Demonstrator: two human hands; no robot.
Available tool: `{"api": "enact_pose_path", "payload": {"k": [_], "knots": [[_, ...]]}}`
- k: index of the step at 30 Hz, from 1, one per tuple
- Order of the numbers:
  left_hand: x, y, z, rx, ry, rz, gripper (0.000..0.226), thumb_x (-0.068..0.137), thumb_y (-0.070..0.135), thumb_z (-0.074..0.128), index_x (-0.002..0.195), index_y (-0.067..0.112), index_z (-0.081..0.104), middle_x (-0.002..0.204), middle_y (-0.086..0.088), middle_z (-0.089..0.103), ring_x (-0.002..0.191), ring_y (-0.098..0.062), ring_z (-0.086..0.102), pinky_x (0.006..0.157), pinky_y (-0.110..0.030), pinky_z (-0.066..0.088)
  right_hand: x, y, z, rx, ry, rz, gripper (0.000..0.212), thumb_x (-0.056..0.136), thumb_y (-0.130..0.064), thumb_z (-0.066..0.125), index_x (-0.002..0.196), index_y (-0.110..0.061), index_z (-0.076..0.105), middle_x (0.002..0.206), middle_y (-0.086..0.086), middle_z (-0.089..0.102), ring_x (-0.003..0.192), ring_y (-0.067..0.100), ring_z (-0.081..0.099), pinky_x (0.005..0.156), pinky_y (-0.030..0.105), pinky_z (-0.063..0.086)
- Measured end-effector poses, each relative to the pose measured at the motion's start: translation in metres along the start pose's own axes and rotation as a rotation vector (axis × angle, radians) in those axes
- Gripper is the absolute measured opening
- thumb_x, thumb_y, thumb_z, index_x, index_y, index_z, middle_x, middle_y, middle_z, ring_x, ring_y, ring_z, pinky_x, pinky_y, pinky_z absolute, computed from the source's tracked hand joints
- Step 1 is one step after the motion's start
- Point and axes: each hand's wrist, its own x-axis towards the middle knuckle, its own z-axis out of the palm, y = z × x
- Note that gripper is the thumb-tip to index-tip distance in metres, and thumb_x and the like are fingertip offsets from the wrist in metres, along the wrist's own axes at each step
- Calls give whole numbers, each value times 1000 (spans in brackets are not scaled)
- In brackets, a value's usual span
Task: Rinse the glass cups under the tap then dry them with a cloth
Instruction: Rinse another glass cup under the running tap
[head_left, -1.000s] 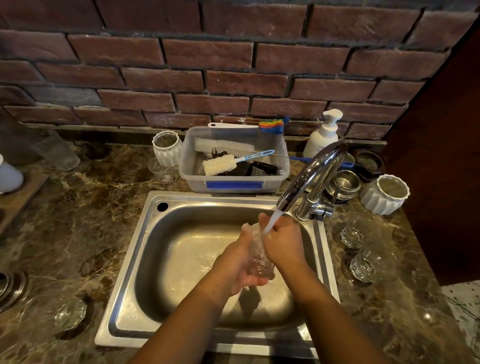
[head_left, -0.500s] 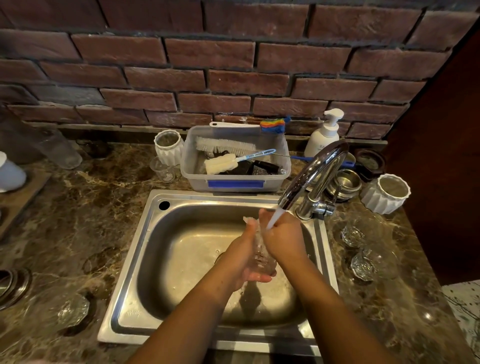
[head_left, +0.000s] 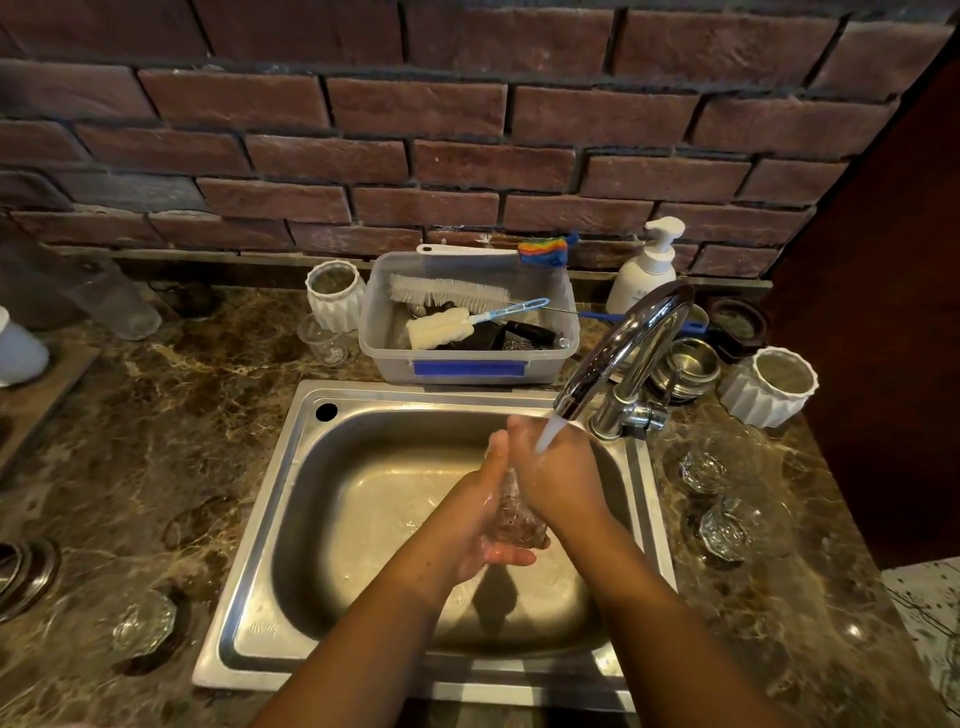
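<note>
A clear faceted glass cup (head_left: 517, 512) is held over the steel sink (head_left: 311, 457), squeezed between both palms. My left hand (head_left: 480, 512) cups it from the left and below. My right hand (head_left: 558, 473) presses on it from the right, and most of the glass is hidden. Water runs from the chrome tap (head_left: 618, 348) onto the back of my right hand. Two more glass cups (head_left: 704, 467) (head_left: 727, 530) lie on the counter right of the sink. Another glass cup (head_left: 143, 626) lies at the front left. No cloth is in view.
A plastic tub (head_left: 467, 364) with brushes stands behind the sink, a soap pump bottle (head_left: 644, 265) beside it. White ribbed pots (head_left: 771, 384) (head_left: 335, 293), a small glass (head_left: 324, 340) and steel bowls (head_left: 685, 366) ring the sink. A brick wall runs behind; a dark cabinet stands right.
Both hands have closed tighter around the glass, so less of it shows. The stream that fell into the glass now lands on my right hand.
</note>
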Motion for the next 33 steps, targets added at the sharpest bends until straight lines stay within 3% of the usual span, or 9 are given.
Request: {"api": "enact_pose_path", "payload": {"k": [4, 8, 10, 13, 17, 20, 25, 30, 33], "knots": [[0, -7, -3, -79, -75, 84, 52, 92, 58, 53, 133, 27, 60, 125, -11, 72, 118, -37, 66, 101, -52, 48, -1, 0, 3, 68, 97, 4, 46, 101, -48, 43, 77, -13, 62, 67, 5, 62, 67, 21, 65, 65, 34, 51], [1, -15, -3, -63, -85, 156, 59, 83, 49, 67, 136, 27, 54, 132, -6, 68, 119, -26, 67, 100, -49, 54, -2, -6, -1, 634, 36, 444, 26, 100, -24, 50, 82, -16, 66, 80, 8, 66, 86, 27, 64, 73, 39, 51], [2, -15, -4, -30, -100, 197, 61, 83, 39, 75, 138, 25, 52, 134, -5, 66, 119, -24, 67, 102, -53, 53, -7, -2, -4, 752, 17, 421, 26, 98, -24, 51, 86, -16, 73, 80, 6, 73, 89, 27, 67, 76, 40, 52], [3, -13, -10, -27, -151, 245, 68, 81, 16, 79, 141, 23, 48, 135, -8, 65, 124, -27, 64, 105, -51, 51, -14, 9, -3, 845, -4, 411, 36, 101, -39, 49, 97, -15, 75, 88, 8, 78, 96, 31, 71, 89, 47, 55], [4, -12, -17, -50, -160, 261, 68, 77, 3, 76, 138, 19, 51, 128, -9, 68, 119, -28, 66, 102, -47, 54, -27, 25, -1, 859, -106, 320, 61, 86, -62, 49, 119, -13, 70, 112, 15, 75, 109, 33, 70, 102, 55, 51], [2, -13, -19, -25, -165, 250, 65, 78, 1, 76, 135, 20, 53, 123, -6, 70, 113, -26, 69, 96, -47, 57, -35, 39, -7, 857, -221, 206, 62, 93, -56, 46, 134, -11, 59, 128, 18, 67, 123, 33, 63, 108, 54, 45], [4, -20, -19, -13, -152, 270, 61, 83, -7, 73, 134, 23, 56, 128, -10, 66, 121, -36, 63, 100, -56, 53, -41, 45, -13, 952, -350, 218, 49, 105, -45, 31, 140, -20, 54, 137, 15, 62, 129, 33, 58, 109, 54, 44], [5, -14, -22, 39, -118, 283, 67, 76, 8, 80, 136, 25, 56, 132, -12, 64, 120, -36, 64, 101, -58, 53, -40, 45, -20, 785, -467, 127, 53, 96, -34, 54, 147, -24, 42, 138, 7, 62, 128, 26, 59, 106, 45, 49], [3, -10, -26, 63, -152, 284, 64, 78, 14, 81, 135, 30, 59, 130, -10, 67, 121, -35, 64, 103, -59, 51, -36, 47, -22, 718, -506, 119, 74, 81, -35, 79, 145, -26, 43, 137, 10, 61, 126, 30, 60, 106, 51, 49]]}}
